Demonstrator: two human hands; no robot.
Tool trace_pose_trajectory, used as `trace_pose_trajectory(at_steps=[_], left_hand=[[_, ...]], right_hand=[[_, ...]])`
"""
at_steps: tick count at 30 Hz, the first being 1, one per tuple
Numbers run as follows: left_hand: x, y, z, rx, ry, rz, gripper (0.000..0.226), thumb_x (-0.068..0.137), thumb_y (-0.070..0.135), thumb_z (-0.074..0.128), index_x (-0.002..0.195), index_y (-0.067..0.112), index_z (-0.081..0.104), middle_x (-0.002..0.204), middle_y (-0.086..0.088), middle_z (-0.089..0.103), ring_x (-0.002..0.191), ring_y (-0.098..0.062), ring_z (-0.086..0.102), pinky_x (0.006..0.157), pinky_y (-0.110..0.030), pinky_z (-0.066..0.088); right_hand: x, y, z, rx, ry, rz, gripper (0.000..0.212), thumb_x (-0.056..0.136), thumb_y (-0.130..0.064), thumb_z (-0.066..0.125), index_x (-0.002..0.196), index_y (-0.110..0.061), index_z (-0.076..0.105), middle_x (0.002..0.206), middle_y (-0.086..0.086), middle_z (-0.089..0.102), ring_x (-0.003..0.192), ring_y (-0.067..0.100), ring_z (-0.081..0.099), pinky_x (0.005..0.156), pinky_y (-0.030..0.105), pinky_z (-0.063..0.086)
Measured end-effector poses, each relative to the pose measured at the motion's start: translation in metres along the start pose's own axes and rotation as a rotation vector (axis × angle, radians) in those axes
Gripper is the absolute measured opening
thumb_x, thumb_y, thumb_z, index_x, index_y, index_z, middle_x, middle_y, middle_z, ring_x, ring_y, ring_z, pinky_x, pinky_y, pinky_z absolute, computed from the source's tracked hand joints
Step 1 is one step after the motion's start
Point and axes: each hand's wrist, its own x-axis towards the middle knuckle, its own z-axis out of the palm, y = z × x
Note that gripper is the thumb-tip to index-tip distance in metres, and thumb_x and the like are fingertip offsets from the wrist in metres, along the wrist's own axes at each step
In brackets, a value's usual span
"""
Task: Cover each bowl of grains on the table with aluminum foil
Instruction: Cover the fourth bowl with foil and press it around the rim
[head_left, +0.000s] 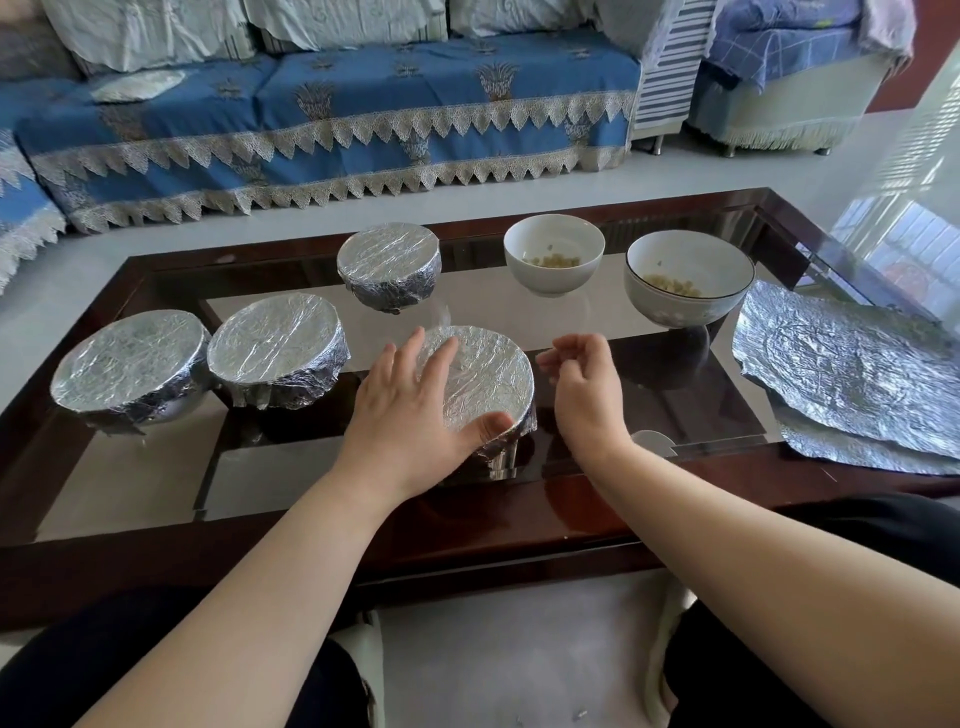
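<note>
four foil-covered bowls (483, 379), two open bowls (554, 254), two foil sheets (852, 364), two hands (415, 405)

One view only, worn on the seated person's head, tilted forward and down across the dark wooden, glass-topped coffee table (597, 525). It sits close: both bare forearms run up from the bottom corners, the left hand (415, 400) and right hand (587, 384) landing mid-frame, dark-trousered knees at the lower edge. The wide lens bends the table's edges outward. Straight ahead, past the table's far edge, it faces the blue, lace-trimmed sofa (332, 119) filling the top of the frame.
</note>
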Motion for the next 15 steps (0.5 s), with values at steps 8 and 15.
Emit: trace_pose_trajectory(at_steps=[8, 15], left_hand=[[0.004, -0.011, -0.017, -0.142, -0.221, -0.047, 0.138, 0.047, 0.090, 0.056, 0.155, 0.039, -0.013, 0.165, 0.001, -0.018, 0.151, -0.023, -0.013, 0.121, -0.048, 0.003], [0.003, -0.008, -0.013, -0.146, -0.208, -0.125, 0.139, 0.054, 0.083, 0.067, 0.157, 0.033, -0.012, 0.164, 0.003, -0.012, 0.150, -0.023, -0.014, 0.121, -0.045, 0.001]], right_hand=[[-0.050, 0.013, -0.005, 0.040, -0.200, -0.105, 0.021, 0.105, -0.025, 0.041, 0.121, -0.024, 0.054, 0.115, -0.010, 0.063, 0.101, -0.007, 0.058, 0.084, 0.007, 0.042], [-0.050, 0.014, 0.003, 0.039, -0.173, -0.054, 0.027, 0.105, -0.025, 0.040, 0.127, -0.020, 0.053, 0.117, -0.013, 0.061, 0.102, -0.012, 0.055, 0.085, 0.004, 0.040]])
